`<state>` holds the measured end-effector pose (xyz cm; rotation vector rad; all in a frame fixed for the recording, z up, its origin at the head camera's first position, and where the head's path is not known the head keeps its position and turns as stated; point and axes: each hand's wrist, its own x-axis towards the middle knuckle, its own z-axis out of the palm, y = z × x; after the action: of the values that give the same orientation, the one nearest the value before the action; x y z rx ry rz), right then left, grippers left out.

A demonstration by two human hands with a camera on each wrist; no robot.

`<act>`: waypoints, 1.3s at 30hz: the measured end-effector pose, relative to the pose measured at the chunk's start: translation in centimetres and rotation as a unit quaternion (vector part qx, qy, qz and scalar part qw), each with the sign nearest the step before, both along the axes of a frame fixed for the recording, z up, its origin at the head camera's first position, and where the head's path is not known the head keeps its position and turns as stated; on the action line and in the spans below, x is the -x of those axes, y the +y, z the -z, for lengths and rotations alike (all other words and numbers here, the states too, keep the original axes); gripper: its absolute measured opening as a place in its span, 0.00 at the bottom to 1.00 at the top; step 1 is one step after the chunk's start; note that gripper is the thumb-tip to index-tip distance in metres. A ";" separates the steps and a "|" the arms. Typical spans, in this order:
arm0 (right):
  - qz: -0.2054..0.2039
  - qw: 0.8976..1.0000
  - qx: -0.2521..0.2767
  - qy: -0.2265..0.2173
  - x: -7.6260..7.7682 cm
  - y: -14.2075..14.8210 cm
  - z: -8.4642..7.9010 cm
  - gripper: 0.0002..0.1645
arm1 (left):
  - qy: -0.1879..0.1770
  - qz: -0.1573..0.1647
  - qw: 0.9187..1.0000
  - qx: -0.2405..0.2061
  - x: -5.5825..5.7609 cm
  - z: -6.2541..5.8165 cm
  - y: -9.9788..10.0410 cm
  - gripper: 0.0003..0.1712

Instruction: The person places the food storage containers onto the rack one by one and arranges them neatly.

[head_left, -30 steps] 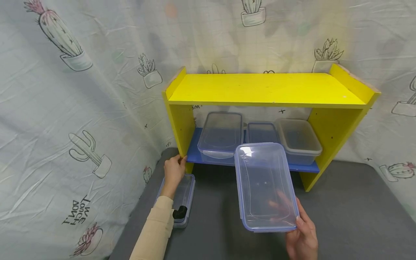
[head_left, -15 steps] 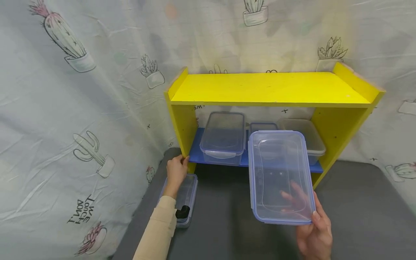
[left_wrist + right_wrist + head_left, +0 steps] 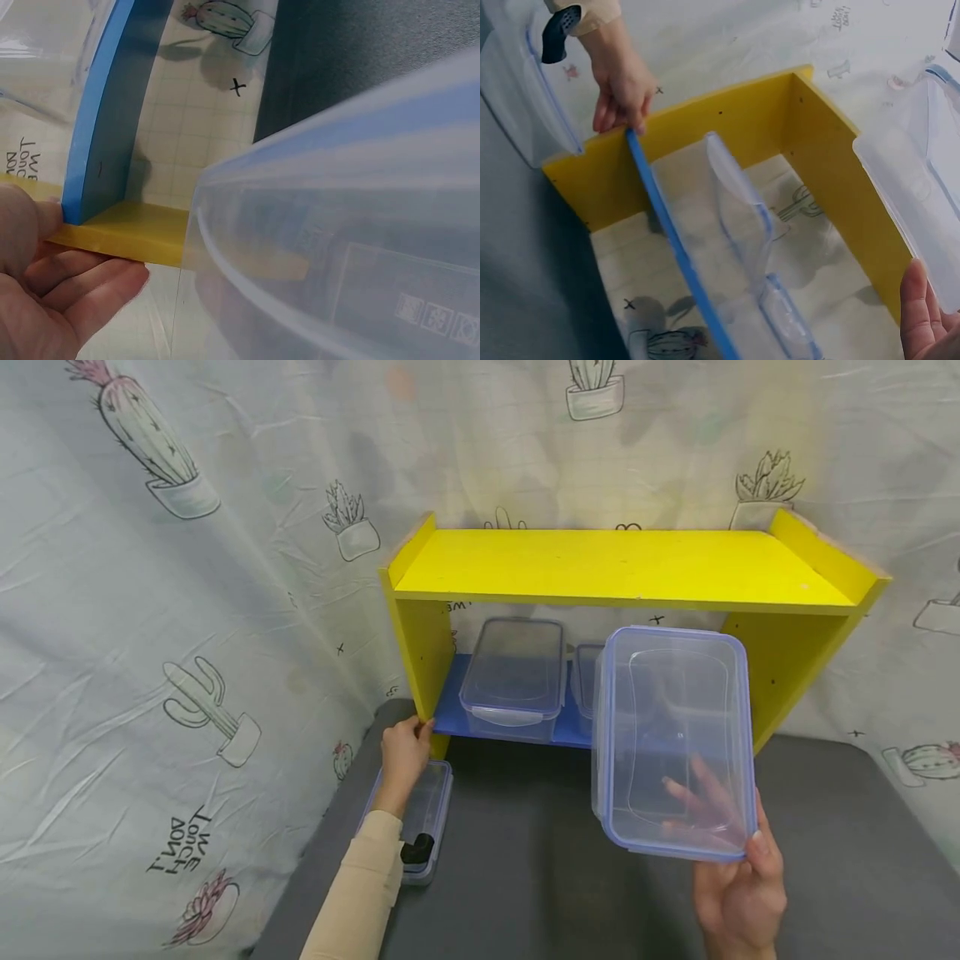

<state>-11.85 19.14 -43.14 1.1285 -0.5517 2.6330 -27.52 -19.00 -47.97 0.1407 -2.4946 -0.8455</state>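
My right hand [image 3: 742,893] grips the lower right corner of a clear plastic food container [image 3: 675,727] with a blue-edged lid. The container is raised and tilted in front of the right part of a yellow shelf unit [image 3: 622,564]. Through the clear plastic, fingers show spread behind it. My left hand [image 3: 402,756] pinches the front edge of the unit's left side panel, where the blue shelf board [image 3: 450,697] meets it. In the left wrist view, the thumb of the left hand [image 3: 45,292] lies on one side of the yellow panel and the fingers on the other.
On the blue board stand a large lidded container [image 3: 513,668] and a smaller container [image 3: 585,681], partly covered by the held one. Another lidded container [image 3: 431,810] lies on the dark grey table [image 3: 495,877] under my left forearm. A cactus-print cloth [image 3: 285,610] hangs behind.
My right hand has carried the container up and to the right, so it now covers the container at the shelf's right end. My left hand keeps its hold on the panel.
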 end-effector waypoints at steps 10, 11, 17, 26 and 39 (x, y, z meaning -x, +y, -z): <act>0.009 0.998 0.047 0.027 0.4 0.0 -2.3 0.33 | 0.005 0.003 1.000 0.003 0.1 -0.1 0.0 0.16; 0.009 0.998 0.052 0.029 0.4 0.0 -2.5 0.32 | 0.004 0.002 1.000 0.003 0.1 0.0 0.0 0.16; 0.012 0.997 0.076 0.027 0.4 0.2 -2.9 0.30 | 0.007 0.002 1.000 0.002 0.1 -0.1 -0.1 0.16; 0.028 0.997 0.069 0.029 0.7 0.6 -4.0 0.30 | 0.005 0.004 1.000 0.009 -0.1 -0.1 -0.1 0.16; 0.044 0.997 0.059 -0.011 0.8 2.0 -6.2 0.33 | 0.001 0.002 1.000 0.008 0.0 -0.3 0.0 0.16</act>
<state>-12.67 21.10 -36.94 1.0176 -0.4339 2.5678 -27.48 -19.01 -47.70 0.1304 -2.5008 -0.8257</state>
